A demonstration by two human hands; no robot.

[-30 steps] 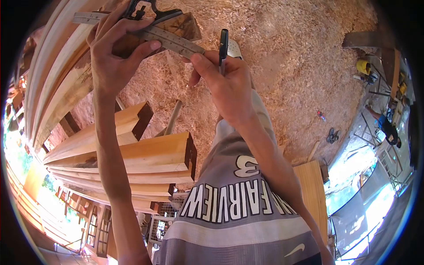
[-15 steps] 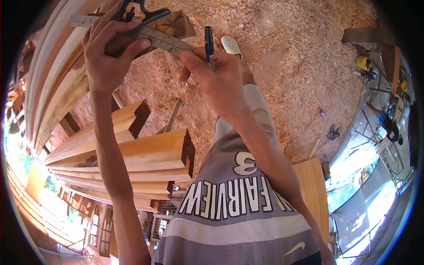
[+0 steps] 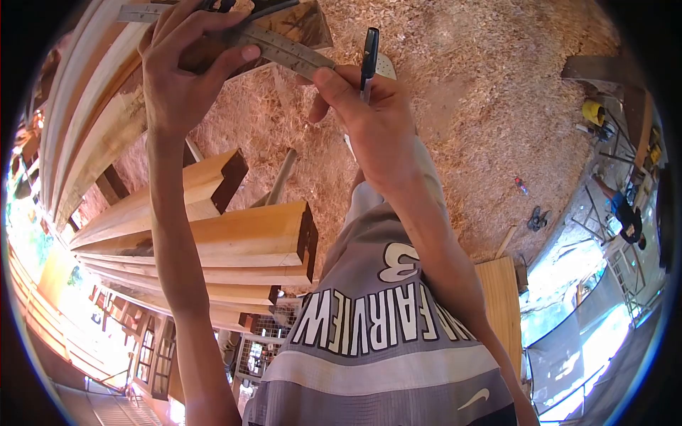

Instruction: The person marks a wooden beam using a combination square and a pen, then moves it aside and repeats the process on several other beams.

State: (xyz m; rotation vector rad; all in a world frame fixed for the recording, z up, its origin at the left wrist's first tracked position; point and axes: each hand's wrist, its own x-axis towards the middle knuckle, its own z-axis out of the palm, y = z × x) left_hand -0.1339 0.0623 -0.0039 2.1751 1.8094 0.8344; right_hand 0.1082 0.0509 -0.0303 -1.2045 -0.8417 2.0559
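At the top of the head view, a combination square (image 3: 288, 51) with a worn steel blade and a dark head lies across the end of a timber beam (image 3: 309, 25). My left hand (image 3: 174, 85) is closed around the blade and head, with its thumb along the near edge. The top of the head is cut off by the frame. My right hand (image 3: 376, 135) pinches the right end of the blade between thumb and fingers. A black-capped pen (image 3: 369, 60) is tucked upright between the fingers of that same hand.
Several long timber planks (image 3: 249, 231) are stacked to the left, and curved boards (image 3: 92, 121) lie beyond them. Wood shavings (image 3: 483, 135) cover the ground. A plank (image 3: 501, 305) lies at the right. Another person (image 3: 625, 216) is at the far right, near a yellow object (image 3: 592, 112).
Both hands and the combination square have shifted slightly right and up in the view. The surroundings have moved a little too. Both hands keep their hold.
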